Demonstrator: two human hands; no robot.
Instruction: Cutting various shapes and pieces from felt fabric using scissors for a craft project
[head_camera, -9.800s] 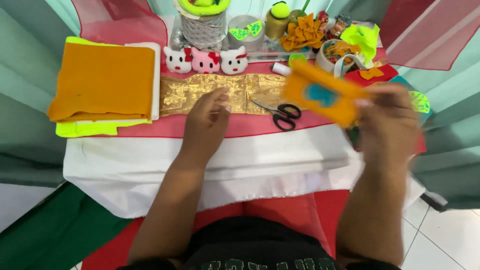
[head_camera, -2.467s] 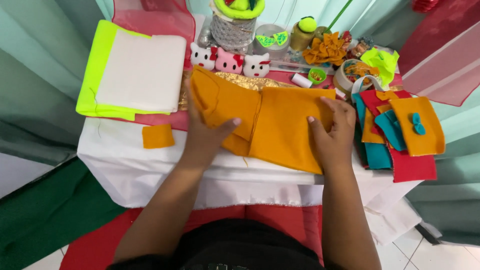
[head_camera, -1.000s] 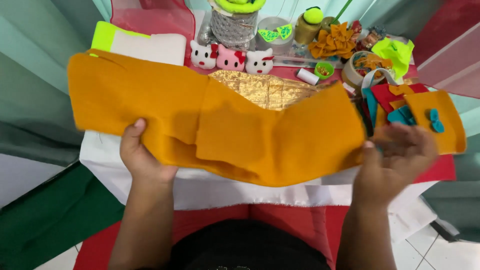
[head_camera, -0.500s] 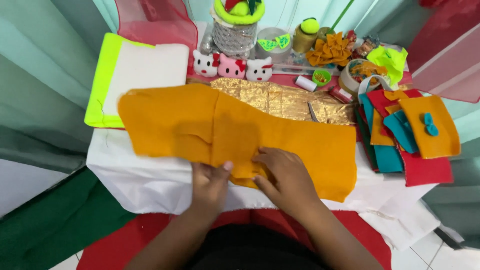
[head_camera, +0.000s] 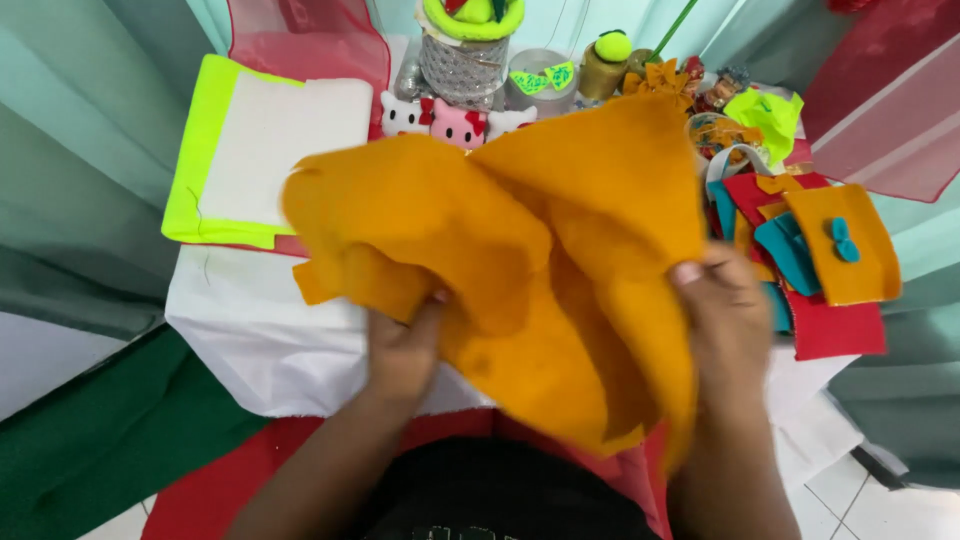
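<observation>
Both hands hold up a large sheet of orange felt, bunched and folded above the table. My left hand grips its lower left part from below. My right hand pinches its right edge with thumb on top. The felt hides the middle of the table.
A white and neon-yellow felt stack lies at the left. Three small cat figures and a mesh-covered jar stand at the back. Red, teal and orange felt pieces lie at the right. A white cloth covers the table.
The orange felt, half a second ago spread flat on the table under both hands, is now lifted and gathered into a bunch, my hands apart on its two sides.
</observation>
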